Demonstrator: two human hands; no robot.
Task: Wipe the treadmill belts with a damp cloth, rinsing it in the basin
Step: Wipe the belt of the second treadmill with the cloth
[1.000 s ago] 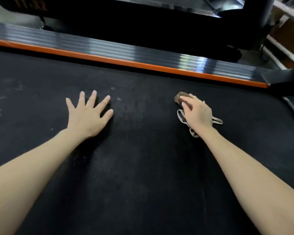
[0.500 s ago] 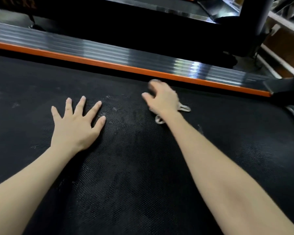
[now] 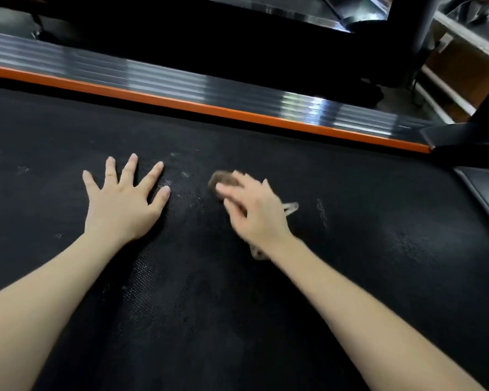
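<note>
left grip (image 3: 124, 201) lying flat, fingers spread, bracing on belt (image 3: 350, 249) | right grip (image 3: 254, 210) pressing cloth (image 3: 222, 180) onto belt mid-width, blur hiding any finger curl | risk: fast strokes bunching cloth, leaving streaks | versus half-second earlier: right grip drawing back from orange rail (image 3: 209, 108)

So the left hand (image 3: 124, 201) is flat, palm down, fingers fanned out — arm straight. The right hand (image 3: 254, 213) is blurry, fingers curled over the cloth (image 3: 223, 179).

No legible text or number shows on the treadmill belt (image 3: 237, 306) or rail (image 3: 181, 77).
</note>
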